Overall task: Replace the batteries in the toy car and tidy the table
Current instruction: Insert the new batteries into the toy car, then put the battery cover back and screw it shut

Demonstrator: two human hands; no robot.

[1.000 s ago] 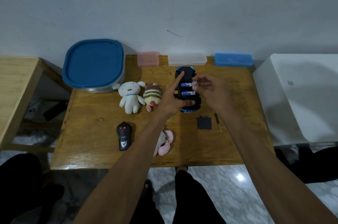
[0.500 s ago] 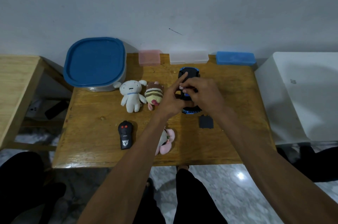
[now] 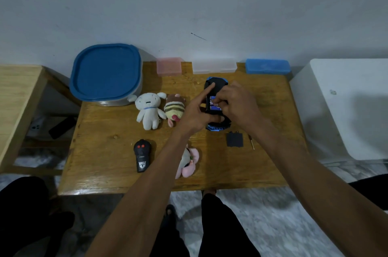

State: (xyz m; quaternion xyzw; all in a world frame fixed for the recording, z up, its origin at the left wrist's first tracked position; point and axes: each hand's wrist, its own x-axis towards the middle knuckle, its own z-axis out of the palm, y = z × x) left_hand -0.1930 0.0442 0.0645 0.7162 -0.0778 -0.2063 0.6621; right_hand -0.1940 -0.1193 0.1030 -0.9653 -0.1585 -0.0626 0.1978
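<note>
Under the left hand point(image 3: 195, 113), which grips and steadies the toy car point(image 3: 216, 84), right hand point(image 3: 237, 105) fingertips pinch a battery point(image 3: 213, 98) to work it.

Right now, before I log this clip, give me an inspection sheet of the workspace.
Surface: wooden table, worn, small specks on top.
Job's things: toy car upside down with its battery bay open, batteries partly visible inside; battery cover and screwdriver lying apart from it on the near right; remote control near left.
Clutter: white plush, striped plush, pink plush partly under the left arm; blue-lidded container; pink box, clear box, blue box along the wall.
Grippers: left hand holds the car, forefinger extended; right hand pinches at the batteries.
Cables: nothing seen.
Surroundings: second wooden table left, white bin right.
</note>
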